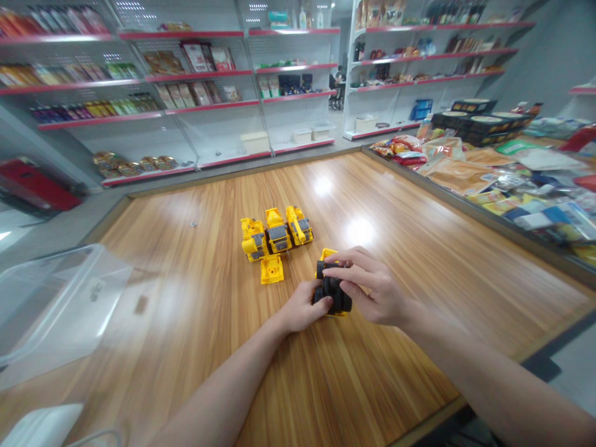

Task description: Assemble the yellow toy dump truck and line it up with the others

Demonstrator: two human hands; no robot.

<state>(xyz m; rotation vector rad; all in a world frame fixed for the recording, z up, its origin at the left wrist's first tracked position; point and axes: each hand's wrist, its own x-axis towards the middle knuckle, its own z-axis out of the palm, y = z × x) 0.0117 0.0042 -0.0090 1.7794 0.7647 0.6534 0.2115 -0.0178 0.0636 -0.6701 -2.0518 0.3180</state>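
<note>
Both my hands grip one yellow toy truck with black wheels [331, 290], held underside up just above the wooden table [186, 292]. My left hand [302, 307] wraps its near end. My right hand [372, 285] pinches its top and far end. Beyond it, three yellow toy construction trucks [275, 232] stand side by side in a row. A loose yellow toy piece [271, 270] lies in front of that row, left of my hands.
A clear plastic bin [51, 304] sits at the table's left edge. A second table at the right carries many packaged goods [493, 167]. Shop shelves with red edges [186, 93] line the back wall. A white object [41, 425] lies at the bottom left.
</note>
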